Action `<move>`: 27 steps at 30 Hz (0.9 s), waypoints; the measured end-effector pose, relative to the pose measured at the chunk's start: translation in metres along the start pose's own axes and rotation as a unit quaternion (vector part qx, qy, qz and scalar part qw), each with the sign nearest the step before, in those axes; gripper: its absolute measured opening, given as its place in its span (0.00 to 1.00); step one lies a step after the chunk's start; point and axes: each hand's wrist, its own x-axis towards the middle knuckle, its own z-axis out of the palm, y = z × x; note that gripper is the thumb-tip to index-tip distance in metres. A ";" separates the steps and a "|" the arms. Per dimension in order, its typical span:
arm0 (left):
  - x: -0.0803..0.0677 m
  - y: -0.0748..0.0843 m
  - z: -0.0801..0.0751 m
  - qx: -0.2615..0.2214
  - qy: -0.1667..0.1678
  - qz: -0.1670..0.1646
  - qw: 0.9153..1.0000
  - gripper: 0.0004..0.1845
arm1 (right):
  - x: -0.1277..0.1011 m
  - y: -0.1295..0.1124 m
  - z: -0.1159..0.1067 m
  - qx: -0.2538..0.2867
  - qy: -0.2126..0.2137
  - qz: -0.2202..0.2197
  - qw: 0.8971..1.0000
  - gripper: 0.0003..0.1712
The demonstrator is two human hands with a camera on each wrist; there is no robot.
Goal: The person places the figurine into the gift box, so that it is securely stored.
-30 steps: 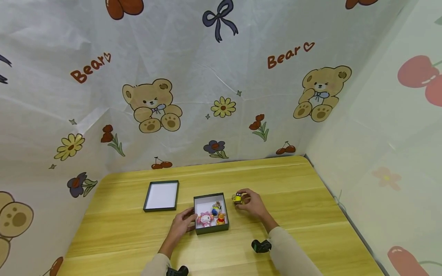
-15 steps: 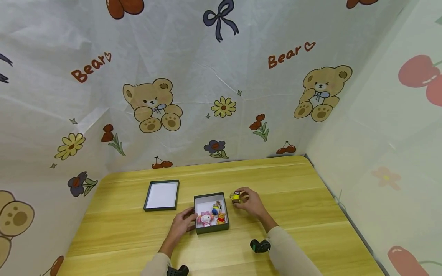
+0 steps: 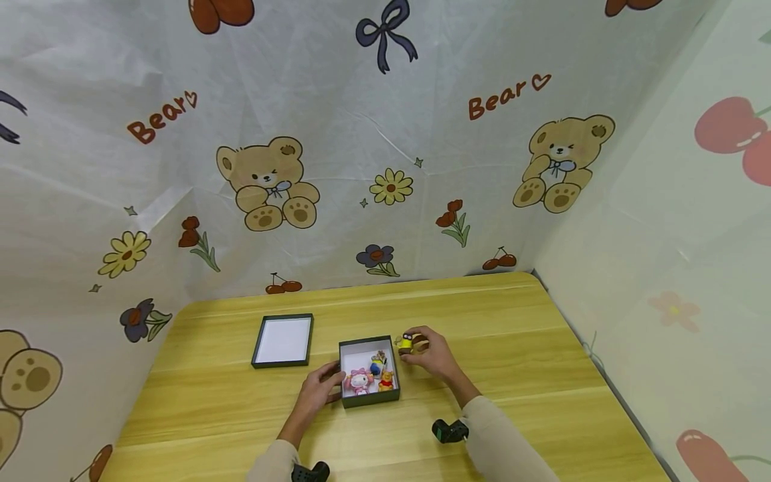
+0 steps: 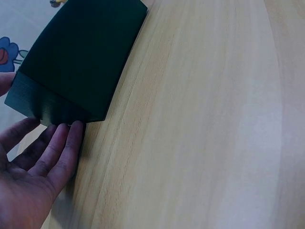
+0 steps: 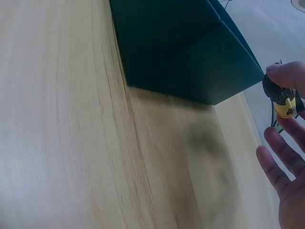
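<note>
Right hand (image 3: 435, 356) is seen pinching a small yellow figure (image 3: 406, 343) between thumb and fingertips, raised just off the table (image 3: 518, 348) and held at the far right corner of the open box (image 3: 369, 396). In the right wrist view the figure (image 5: 285, 100) shows a dark rounded top over a yellow body, with the remaining fingers (image 5: 281, 157) spread loosely below it. Left hand (image 3: 318, 393) is laid flat-fingered against the box's near left wall, nothing clasped; fingertips (image 4: 66, 138) are seen touching the dark green side (image 4: 81, 62). Judged step: the figure is being carried over the rim for placing inside. Next move is judged to call for a short shift toward the left hand, a lowering into the bare white floor behind the toys, then a release. Inside, a pink-and-white figure (image 3: 359, 381), an orange-yellow one (image 3: 385, 382) and a blue one (image 3: 376, 365) are crowded at the near side. Beyond the left hand a lid (image 3: 282, 340) lies white side up, well apart.
</note>
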 end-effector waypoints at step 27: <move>0.003 -0.003 0.001 0.004 0.010 -0.003 1.000 0.29 | -0.003 -0.022 0.018 -0.019 -0.015 -0.015 1.000 0.27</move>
